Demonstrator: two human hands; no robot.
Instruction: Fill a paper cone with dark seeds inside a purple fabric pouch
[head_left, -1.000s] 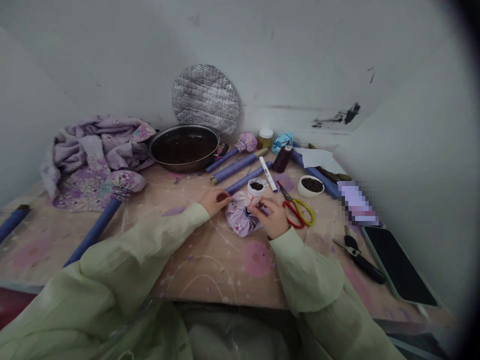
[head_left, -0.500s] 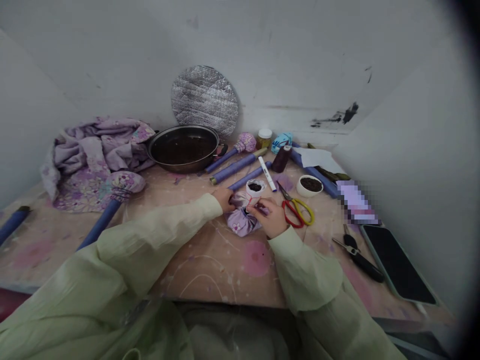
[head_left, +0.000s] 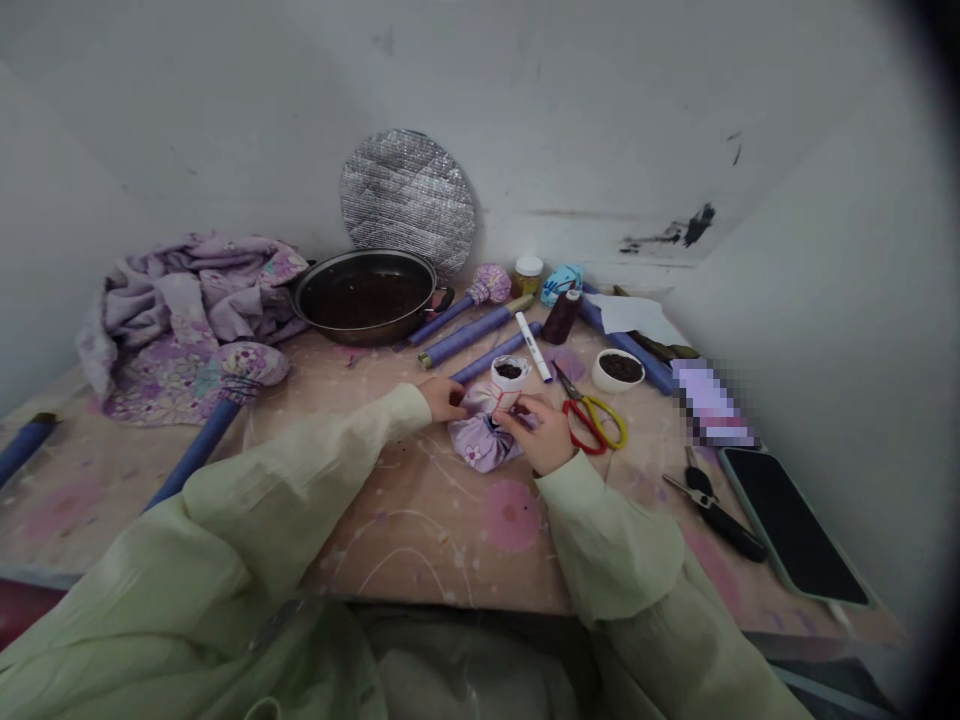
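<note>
A small white cup [head_left: 508,371] with dark crumbly filling stands upright in front of me, a red thread around its side. Purple floral cloth [head_left: 480,447] bunches about the cup's base and spreads toward me. At the cloth's left edge, my left hand [head_left: 444,398] is closed with its fingertips on the fabric. My right hand [head_left: 546,437] pinches the gathered cloth just below the cup, on the right; its fingertips partly cover that spot. Scissors [head_left: 589,412] with red and yellow handles lie right of this hand, beside a white bowl [head_left: 618,382] of dark material.
Behind lie a white marker [head_left: 533,347], a dark thread cone [head_left: 561,318], blue-wrapped sticks [head_left: 469,337] and a lidded jar [head_left: 528,275]. A wide pan [head_left: 367,335] and heaped floral cloth [head_left: 150,350] sit left. Pliers-like cutters [head_left: 720,520] and a phone [head_left: 795,525] lie right.
My left hand has shifted slightly left, and the cloth's left side now shows more. The right hand keeps its pinch below the cup, nearly unmoved.
</note>
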